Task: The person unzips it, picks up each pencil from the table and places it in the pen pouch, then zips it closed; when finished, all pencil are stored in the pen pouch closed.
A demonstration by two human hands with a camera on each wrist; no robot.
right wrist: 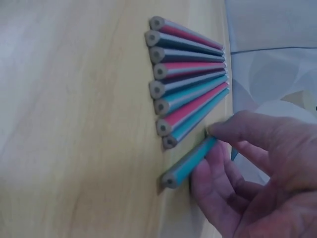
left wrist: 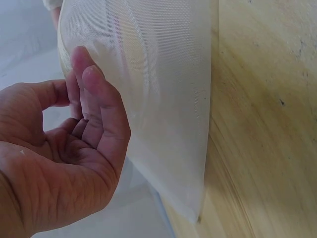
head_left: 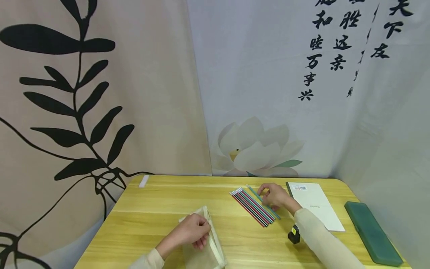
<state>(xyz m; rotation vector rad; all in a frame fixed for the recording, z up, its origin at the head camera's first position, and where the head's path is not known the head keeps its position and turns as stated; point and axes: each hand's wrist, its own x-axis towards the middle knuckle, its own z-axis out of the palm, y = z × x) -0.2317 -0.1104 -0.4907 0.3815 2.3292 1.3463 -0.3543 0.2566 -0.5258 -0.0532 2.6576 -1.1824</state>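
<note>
My left hand [head_left: 192, 228] is over a pale mesh bag [head_left: 202, 257], fingers curled at its edge. In the left wrist view, the thumb and fingertips pinch the rim of the sheer mesh bag [left wrist: 168, 99], and part of the rim is hidden behind the fingers. On the table, my right hand [head_left: 276, 196] pinches a teal pencil [right wrist: 190, 164] between thumb and fingers. Its unsharpened end points away from the hand. Beside it lies a row of pencils [head_left: 252, 207], striped in red, black and teal, packed side by side with a small gap to the held one.
A black tape measure [head_left: 293, 235] sits beside the right forearm. Farther right are a white notebook [head_left: 315, 205] and a dark green case [head_left: 373, 233]. A white strip [head_left: 143, 181] lies at the table's back left. Printed curtains hang behind the table [head_left: 134, 220].
</note>
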